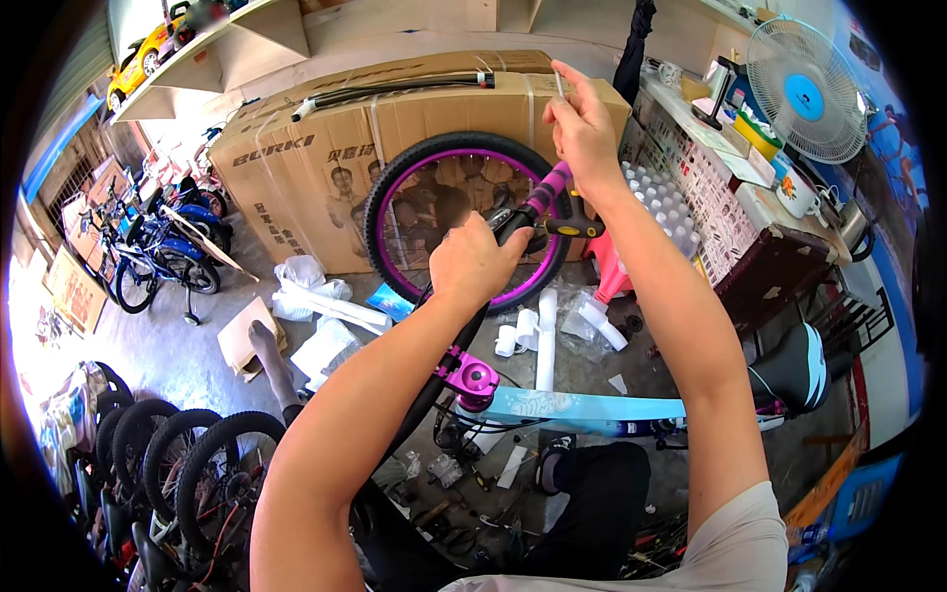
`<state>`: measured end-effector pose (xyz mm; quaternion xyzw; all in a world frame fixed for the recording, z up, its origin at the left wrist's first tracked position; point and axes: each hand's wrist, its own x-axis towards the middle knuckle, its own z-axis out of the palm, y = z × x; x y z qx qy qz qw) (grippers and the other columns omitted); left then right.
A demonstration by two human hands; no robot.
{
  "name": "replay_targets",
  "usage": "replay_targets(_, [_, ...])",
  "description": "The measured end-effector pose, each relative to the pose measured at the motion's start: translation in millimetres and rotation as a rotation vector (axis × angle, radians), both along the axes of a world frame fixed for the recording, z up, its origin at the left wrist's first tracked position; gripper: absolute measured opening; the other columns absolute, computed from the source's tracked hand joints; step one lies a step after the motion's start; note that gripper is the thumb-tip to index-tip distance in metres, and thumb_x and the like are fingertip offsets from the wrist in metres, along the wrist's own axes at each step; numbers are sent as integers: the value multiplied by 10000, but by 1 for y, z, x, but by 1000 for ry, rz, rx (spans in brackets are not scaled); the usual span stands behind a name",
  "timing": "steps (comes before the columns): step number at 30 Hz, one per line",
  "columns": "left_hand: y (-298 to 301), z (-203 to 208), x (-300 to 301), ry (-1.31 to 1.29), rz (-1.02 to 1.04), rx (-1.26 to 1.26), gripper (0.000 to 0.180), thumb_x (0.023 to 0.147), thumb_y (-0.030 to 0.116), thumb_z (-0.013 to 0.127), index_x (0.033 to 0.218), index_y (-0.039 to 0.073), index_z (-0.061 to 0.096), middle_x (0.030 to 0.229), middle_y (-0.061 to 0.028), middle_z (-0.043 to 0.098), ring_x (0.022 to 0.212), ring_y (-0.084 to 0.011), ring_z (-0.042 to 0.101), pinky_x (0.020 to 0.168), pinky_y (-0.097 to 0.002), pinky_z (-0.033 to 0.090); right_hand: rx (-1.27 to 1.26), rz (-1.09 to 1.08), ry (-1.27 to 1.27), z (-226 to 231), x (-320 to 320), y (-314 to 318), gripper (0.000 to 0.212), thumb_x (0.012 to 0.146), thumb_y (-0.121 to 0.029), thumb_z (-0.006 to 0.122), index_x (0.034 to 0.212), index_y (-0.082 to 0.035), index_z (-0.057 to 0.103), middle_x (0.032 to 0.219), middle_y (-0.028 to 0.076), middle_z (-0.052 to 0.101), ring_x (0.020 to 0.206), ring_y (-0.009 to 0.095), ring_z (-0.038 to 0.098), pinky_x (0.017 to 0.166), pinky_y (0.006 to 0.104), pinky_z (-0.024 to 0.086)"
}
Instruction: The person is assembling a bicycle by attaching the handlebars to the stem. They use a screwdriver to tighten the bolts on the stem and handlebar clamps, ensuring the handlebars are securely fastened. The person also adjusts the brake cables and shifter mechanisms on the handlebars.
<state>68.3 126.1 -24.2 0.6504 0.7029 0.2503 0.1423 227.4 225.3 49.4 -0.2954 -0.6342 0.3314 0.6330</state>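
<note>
A bicycle with a pale blue frame (592, 406) and a pink stem (472, 377) stands before me, its black handlebar turned so that one end points away. My left hand (473, 261) is closed around that handlebar, close to a brake lever. Beyond the fingers shows a purple and black grip (548, 190). My right hand (586, 133) is raised past the grip, its fingers pinching a thin light-coloured rod (559, 84) whose kind I cannot make out. A yellow and black tool handle (572, 228) sits beside the grip, below the right hand.
A purple-rimmed wheel (383, 222) leans by a large cardboard box (296, 187). White foam tubes (546, 340) and plastic wrap litter the floor. Several tyres (227, 474) stand at lower left, small bicycles (158, 247) farther back. At right are a cluttered cabinet (725, 247) and fan (804, 96).
</note>
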Motion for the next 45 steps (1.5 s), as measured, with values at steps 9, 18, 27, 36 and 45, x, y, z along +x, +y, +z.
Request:
replay_targets(9, [1,-1,0,10,-18,8,732,909,656,657,1105,-48,626,1056,-265,724,1011,-410,729,867,-485,580,-22,49,11,1,3,-4,487,1047,-102,513,1532,-115,480,848,9,612,592,43,453,522,223,370])
replay_targets(18, [2,-1,3,21,-5,-6,760,903,680,656,1125,-46,617,1082,-263,718,1019,-407,730,871,-481,585,181,-243,-292,-17,18,-10,540,1044,-142,543,1573,-177,443,864,36,629,642,111,585,633,287,502])
replay_targets(27, [1,-6,4,13,19,107,763,884,691,659,1089,-43,629,1007,-259,729,945,-423,743,824,-493,592,473,-358,-666,-25,41,-14,310,1035,-195,614,1342,-217,653,1017,24,622,721,142,595,706,281,510])
replay_targets(36, [-2,-5,1,-10,23,134,703,850,639,734,1057,-30,665,1006,-221,736,942,-359,753,838,-444,584,423,-268,-669,-35,45,-10,318,1058,-226,600,1373,-197,630,988,10,594,731,105,546,704,265,483])
replay_targets(45, [3,-8,13,19,108,216,683,861,594,706,1131,-33,684,1038,-178,745,991,-291,738,871,-421,525,376,-249,-722,-40,61,15,337,1098,-207,554,1426,-159,609,1073,-17,573,811,66,506,734,223,467])
